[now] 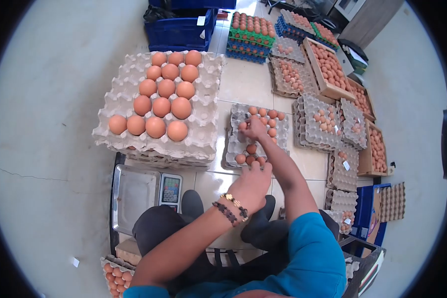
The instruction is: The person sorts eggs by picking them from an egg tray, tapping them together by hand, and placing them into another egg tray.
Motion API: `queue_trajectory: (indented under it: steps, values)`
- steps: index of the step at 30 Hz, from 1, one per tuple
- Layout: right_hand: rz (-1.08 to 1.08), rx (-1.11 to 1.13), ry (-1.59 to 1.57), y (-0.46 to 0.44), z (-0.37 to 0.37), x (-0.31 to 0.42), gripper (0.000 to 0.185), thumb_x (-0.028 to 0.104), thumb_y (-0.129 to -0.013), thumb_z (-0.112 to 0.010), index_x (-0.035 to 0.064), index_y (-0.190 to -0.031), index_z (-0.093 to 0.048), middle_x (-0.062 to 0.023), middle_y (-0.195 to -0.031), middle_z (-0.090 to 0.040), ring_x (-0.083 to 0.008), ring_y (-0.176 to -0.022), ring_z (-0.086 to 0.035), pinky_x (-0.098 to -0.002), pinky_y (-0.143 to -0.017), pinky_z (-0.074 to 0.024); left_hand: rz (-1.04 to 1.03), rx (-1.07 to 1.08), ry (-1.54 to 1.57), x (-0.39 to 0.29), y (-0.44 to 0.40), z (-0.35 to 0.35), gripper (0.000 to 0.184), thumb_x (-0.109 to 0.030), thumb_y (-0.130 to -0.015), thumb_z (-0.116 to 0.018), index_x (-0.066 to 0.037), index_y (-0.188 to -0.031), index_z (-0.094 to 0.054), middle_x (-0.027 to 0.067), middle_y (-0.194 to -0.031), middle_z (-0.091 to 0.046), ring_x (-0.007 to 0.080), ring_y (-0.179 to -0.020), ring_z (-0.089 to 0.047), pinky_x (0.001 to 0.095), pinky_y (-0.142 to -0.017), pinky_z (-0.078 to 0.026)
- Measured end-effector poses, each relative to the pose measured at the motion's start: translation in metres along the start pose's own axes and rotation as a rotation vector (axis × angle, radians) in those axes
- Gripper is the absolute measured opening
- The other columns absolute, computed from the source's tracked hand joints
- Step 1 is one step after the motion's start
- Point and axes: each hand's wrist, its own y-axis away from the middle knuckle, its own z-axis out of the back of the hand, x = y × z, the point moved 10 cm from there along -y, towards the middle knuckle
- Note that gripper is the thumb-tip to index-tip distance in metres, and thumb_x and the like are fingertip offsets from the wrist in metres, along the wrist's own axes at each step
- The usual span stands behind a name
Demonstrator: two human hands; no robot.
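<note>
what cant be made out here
All in the head view:
scale display: figures too small to read
left hand: its back hides whether it grips anything
tray at the hands: right forearm covers some cells
bottom-left egg tray: cut off by the picture's lower edge

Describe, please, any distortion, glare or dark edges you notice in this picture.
Head view: fisheye look, curved black border at the corners; head view: pale reflections on the floor tiles, soft sheen on the metal tray; head view: foreground eggs look fairly crisp.
</note>
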Motion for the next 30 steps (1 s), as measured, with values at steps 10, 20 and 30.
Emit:
queue_trajectory:
  steps: [10, 20, 30]
  values:
    - [-0.018, 0.541, -1.463, 0.162, 0.130, 0.105, 0.031, 0.022, -0.087, -0.068, -0.0001, -0.107, -0.062, -0.0066, -0.073, -0.063, -0.0097, -0.053, -0.057, -0.0196, -0.045, -0.0436, 0.222, -0.101, 1.381, 0.062, 0.000, 0.091, 0.023, -0.019, -0.097, -0.062, -0.005, -0.114, -0.054, 0.0154, -0.104, -0.066, 0.0253, -0.103, -0.067, 0.0330, -0.086, -0.058]
    - [0.189, 0.208, -1.070, 0.263, 0.220, 0.168, 0.035, 0.020, -0.084, -0.077, 0.0011, -0.111, -0.068, -0.0049, -0.070, -0.065, -0.0071, -0.054, -0.059, -0.0196, -0.046, -0.0448, 0.023, 0.112, 1.792, 0.020, 0.009, 0.073, 0.046, -0.017, -0.090, -0.057, 0.006, -0.130, -0.050, 0.0258, -0.139, -0.048, 0.0378, -0.130, -0.051, 0.0545, -0.107, -0.046]
    - [0.199, 0.076, -0.898, 0.259, 0.214, 0.156, 0.033, 0.023, -0.093, -0.070, 0.0021, -0.118, -0.070, -0.0043, -0.103, -0.070, -0.0053, -0.051, -0.058, -0.0187, -0.041, -0.0459, -0.052, 0.354, 1.816, 0.004, 0.007, 0.042, 0.062, -0.025, -0.092, -0.052, 0.013, -0.140, -0.038, 0.0258, -0.141, -0.046, 0.0367, -0.128, -0.053, 0.0572, -0.106, -0.046]
